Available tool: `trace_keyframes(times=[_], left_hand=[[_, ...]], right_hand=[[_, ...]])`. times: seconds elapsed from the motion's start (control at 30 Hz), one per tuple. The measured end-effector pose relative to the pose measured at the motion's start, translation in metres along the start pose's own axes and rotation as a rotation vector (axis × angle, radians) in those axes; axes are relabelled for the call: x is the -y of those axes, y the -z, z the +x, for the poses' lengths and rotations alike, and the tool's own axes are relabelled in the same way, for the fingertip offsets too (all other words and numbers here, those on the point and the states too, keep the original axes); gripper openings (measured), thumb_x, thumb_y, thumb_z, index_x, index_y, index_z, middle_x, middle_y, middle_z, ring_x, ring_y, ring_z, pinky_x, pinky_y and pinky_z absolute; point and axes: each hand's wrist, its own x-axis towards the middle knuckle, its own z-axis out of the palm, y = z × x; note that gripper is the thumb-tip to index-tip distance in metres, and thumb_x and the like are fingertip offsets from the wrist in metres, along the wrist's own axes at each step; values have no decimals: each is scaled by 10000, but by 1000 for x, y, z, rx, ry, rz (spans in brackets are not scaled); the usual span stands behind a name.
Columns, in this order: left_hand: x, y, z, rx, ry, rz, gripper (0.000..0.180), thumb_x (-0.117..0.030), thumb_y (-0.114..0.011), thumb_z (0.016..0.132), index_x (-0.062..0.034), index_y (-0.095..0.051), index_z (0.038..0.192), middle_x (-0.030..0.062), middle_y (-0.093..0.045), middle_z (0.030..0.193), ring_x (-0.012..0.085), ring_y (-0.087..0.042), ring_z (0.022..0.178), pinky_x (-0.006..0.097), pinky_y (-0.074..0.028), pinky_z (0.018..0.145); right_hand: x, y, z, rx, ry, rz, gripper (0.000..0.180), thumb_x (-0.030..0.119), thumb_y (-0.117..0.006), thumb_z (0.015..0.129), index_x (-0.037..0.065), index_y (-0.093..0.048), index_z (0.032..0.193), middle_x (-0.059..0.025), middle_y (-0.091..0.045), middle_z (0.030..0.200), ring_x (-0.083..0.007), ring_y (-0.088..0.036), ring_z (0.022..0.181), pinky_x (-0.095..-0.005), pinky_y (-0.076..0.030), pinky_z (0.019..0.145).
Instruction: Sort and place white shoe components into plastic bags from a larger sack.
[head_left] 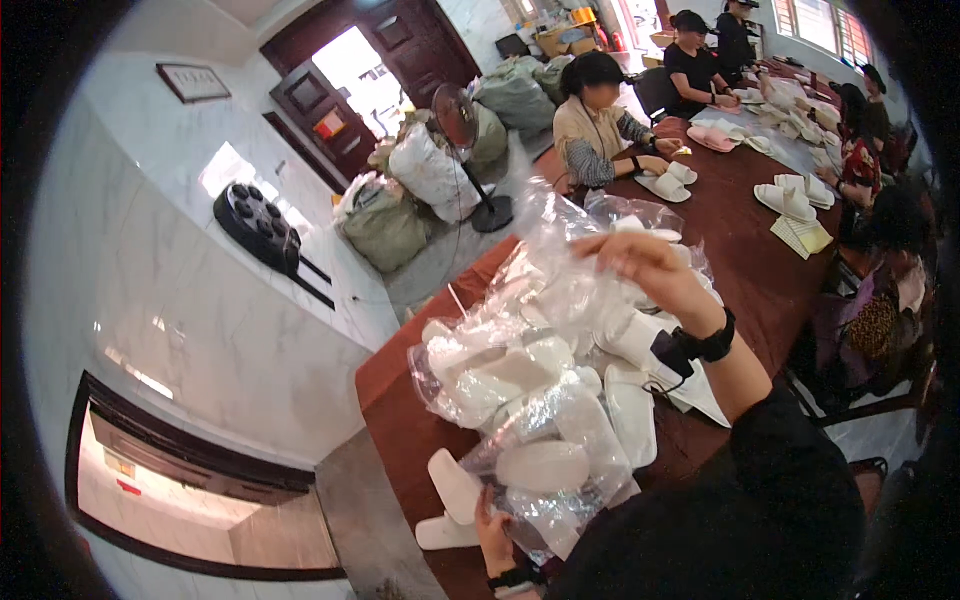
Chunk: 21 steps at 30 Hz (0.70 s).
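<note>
One long table (393, 385) with a red-brown cover is the biggest thing near me. Past its far left side, big stuffed sacks (430, 178) sit on the floor, with a standing fan (456, 116) in front of them. A person (588, 128) in a tan top sits across the table and has a white slipper pair (667, 182) by their hands.

Right in front of me, on the near end of the table, is a big heap of clear plastic (490, 340) with lots of white slippers (542, 467) inside. I cannot tell if it is one bag or more. Two loose soles (454, 486) stick out on its lower left side.

My right hand (640, 262) is up at the top of the plastic. Its fingers are stretched out and a bit blurry, so I cannot tell if they pinch it. My left hand (492, 532) is low down, touching the bottom left edge, near the loose soles. I cannot tell if it grips. A black band (715, 340) is on my right wrist.
</note>
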Motion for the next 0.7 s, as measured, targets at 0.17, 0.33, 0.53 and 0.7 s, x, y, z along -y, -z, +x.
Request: trace_keyframes(times=[0.17, 0.33, 0.53, 0.7], left_hand=[[-9, -8, -6, 58, -127, 115, 736, 71, -428, 712, -81, -321, 1424, 116, -404, 1399, 87, -530, 642, 189, -409, 488], [-7, -26, -12, 43, -101, 13, 627, -45, -491, 827, -79, -310, 1426, 90, -432, 1375, 111, -564, 782, 238, -459, 690], [30, -1, -12, -109, -48, -404, 456, -287, -475, 955, -27, -401, 1322, 56, -512, 1247, 163, -480, 1103, 291, -356, 941], [27, -1, -3, -267, -68, -88, 245, -189, -543, 925, 17, -596, 1047, 38, -604, 976, 128, -569, 884, 251, -439, 796]], right_hand=[[10, -89, -19, 499, 208, -626, 93, 123, -554, 847, 141, -614, 915, -27, -622, 1096, -242, -495, 1190, -562, -221, 1057], [-79, -158, -86, 716, 143, -722, 134, 110, -576, 808, 162, -606, 928, 5, -610, 1091, -194, -503, 1173, -575, -229, 1050], [-128, -210, -164, 947, 100, -609, 272, 182, -598, 812, 172, -567, 1083, -37, -555, 1205, -200, -467, 1208, -547, -231, 1066], [-113, -201, -167, 909, 80, -426, 527, 247, -669, 770, 192, -484, 1261, -81, -439, 1359, -266, -407, 1258, -471, -273, 1073]])
